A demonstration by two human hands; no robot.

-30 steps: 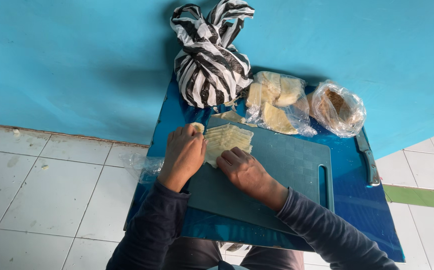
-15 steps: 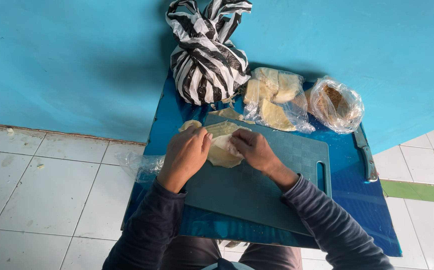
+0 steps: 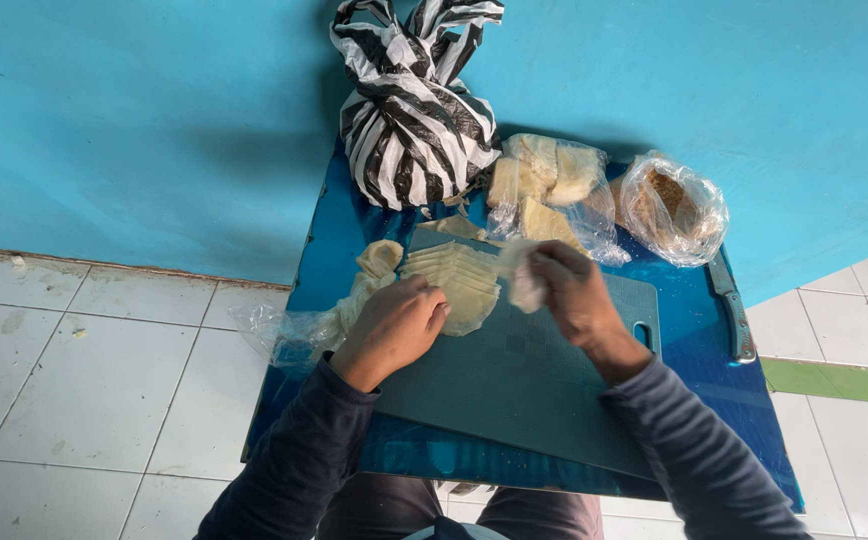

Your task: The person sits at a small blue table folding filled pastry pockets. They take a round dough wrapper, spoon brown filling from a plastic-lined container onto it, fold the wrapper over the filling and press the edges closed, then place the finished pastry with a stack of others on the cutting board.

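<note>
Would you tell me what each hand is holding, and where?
The right hand pinches one pale sheet at its edge; the left hand presses on the stack of sheets.

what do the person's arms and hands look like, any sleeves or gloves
Both arms are covered to the wrist by long sleeves of dark navy-grey knit fabric, plain, with no visible markings. The left hand and right hand are bare: no gloves, and no rings, watch or bracelets can be seen.

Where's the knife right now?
In the head view the knife lies on the blue table at its right edge, just beyond the green cutting board and below the clear bag of brown food.
</note>
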